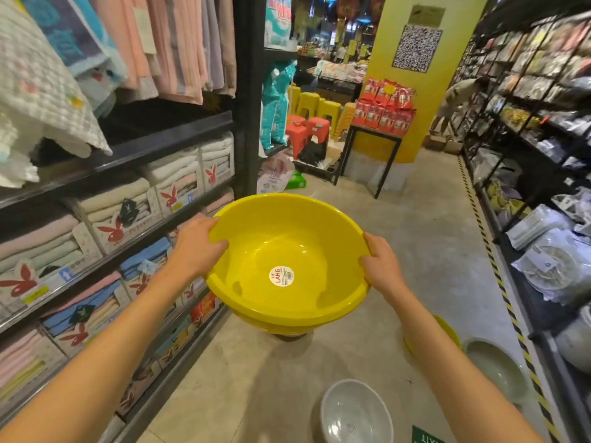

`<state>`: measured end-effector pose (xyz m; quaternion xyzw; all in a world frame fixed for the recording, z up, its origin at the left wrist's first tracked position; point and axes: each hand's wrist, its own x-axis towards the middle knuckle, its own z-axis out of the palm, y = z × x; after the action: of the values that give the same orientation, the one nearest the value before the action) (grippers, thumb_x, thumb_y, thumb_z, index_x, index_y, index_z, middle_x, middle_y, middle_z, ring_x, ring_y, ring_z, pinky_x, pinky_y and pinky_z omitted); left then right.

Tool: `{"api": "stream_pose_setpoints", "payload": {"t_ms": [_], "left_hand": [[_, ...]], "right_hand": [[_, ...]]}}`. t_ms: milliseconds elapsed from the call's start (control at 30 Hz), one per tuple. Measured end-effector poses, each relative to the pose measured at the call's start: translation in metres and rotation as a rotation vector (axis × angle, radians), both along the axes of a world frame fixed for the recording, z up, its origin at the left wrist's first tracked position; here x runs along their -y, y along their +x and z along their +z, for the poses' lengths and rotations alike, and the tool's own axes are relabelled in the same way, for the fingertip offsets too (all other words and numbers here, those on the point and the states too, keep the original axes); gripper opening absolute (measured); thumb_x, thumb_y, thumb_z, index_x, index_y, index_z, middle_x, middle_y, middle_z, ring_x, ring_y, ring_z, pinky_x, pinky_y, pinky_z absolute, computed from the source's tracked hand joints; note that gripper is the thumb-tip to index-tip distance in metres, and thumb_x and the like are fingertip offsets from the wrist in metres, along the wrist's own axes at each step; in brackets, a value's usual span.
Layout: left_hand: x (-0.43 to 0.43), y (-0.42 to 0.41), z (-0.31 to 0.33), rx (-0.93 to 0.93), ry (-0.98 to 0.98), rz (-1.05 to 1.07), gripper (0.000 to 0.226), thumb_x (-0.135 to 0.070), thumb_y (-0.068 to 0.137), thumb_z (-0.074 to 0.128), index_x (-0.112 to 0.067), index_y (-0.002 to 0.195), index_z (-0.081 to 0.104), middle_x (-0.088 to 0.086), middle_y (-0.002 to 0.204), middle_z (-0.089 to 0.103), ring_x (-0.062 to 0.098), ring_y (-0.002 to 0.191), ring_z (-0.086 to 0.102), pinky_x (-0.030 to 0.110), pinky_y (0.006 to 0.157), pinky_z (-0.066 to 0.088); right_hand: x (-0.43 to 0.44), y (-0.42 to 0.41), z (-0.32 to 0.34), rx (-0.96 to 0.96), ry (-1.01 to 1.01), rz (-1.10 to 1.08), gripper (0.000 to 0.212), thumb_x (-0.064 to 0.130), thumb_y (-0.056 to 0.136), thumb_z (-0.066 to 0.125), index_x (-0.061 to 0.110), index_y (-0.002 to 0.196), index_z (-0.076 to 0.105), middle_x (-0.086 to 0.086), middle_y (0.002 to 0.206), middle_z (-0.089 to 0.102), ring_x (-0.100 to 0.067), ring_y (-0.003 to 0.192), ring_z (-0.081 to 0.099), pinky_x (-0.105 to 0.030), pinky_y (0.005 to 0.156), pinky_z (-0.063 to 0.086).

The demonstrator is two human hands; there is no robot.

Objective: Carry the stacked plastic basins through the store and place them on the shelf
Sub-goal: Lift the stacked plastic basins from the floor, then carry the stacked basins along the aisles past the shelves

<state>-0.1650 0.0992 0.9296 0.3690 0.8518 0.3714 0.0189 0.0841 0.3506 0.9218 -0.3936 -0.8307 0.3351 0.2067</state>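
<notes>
A stack of yellow plastic basins (287, 244) hangs in front of me at waist height, mouth up, with a round white label inside the top one. My left hand (196, 247) grips the left rim, thumb inside the bowl. My right hand (380, 266) grips the right rim the same way. Lower rims of the nested basins show beneath the top one. A dark shelf unit (166, 129) with folded towels runs along my left.
On the floor near my feet lie a grey basin (356, 414), a pale green basin (497, 369) and part of a yellow one (447, 330). Black racks (543, 193) of packaged goods line the right. Ahead stand a yellow pillar (412, 91), a small table, stools and a bending person (457, 97).
</notes>
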Motion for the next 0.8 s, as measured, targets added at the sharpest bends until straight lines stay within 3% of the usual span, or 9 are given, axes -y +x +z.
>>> {"api": "stream_pose_setpoints", "payload": {"t_ms": [200,333,533,667,800], "left_hand": [[-0.031,-0.012,0.002,0.018,0.016,-0.034,0.054,-0.015,0.086,0.066,-0.007,0.138,0.054,0.018,0.136,0.054,0.029,0.116,0.050,0.042,0.091,0.041],[-0.060,-0.030,-0.004,0.034,-0.022,-0.037,0.062,-0.019,0.088,0.065,-0.010,0.146,0.045,0.015,0.144,0.048,0.032,0.127,0.046,0.047,0.102,0.039],[-0.122,-0.070,-0.005,-0.011,-0.046,-0.069,0.059,-0.016,0.086,0.065,-0.010,0.142,0.050,0.015,0.142,0.051,0.030,0.124,0.048,0.039,0.096,0.039],[-0.171,-0.099,-0.005,-0.021,-0.055,-0.096,0.054,-0.014,0.085,0.064,-0.011,0.138,0.053,0.014,0.131,0.054,0.019,0.109,0.048,0.032,0.082,0.035],[-0.218,-0.130,-0.011,0.012,-0.112,-0.073,0.068,-0.010,0.084,0.063,-0.012,0.148,0.041,0.011,0.147,0.044,0.027,0.130,0.042,0.037,0.099,0.038]], "right_hand": [[-0.023,-0.001,0.003,-0.005,0.024,-0.034,0.062,-0.006,0.086,0.049,0.008,0.146,0.043,-0.016,0.143,0.044,-0.030,0.132,0.041,-0.034,0.105,0.033],[-0.047,-0.014,-0.002,-0.019,0.019,-0.045,0.061,-0.006,0.087,0.048,0.008,0.146,0.043,-0.015,0.144,0.043,-0.029,0.133,0.041,-0.035,0.106,0.033],[-0.104,-0.048,-0.013,-0.040,-0.003,-0.059,0.062,-0.008,0.087,0.047,0.006,0.148,0.042,-0.016,0.146,0.042,-0.030,0.135,0.040,-0.039,0.111,0.033],[-0.149,-0.075,-0.020,-0.059,-0.013,-0.067,0.063,-0.010,0.085,0.048,0.005,0.146,0.044,-0.017,0.145,0.043,-0.030,0.134,0.041,-0.038,0.111,0.032],[-0.192,-0.102,-0.031,-0.062,-0.022,-0.078,0.063,-0.010,0.083,0.050,0.004,0.145,0.046,-0.016,0.144,0.045,-0.029,0.134,0.041,-0.033,0.110,0.031]]}}
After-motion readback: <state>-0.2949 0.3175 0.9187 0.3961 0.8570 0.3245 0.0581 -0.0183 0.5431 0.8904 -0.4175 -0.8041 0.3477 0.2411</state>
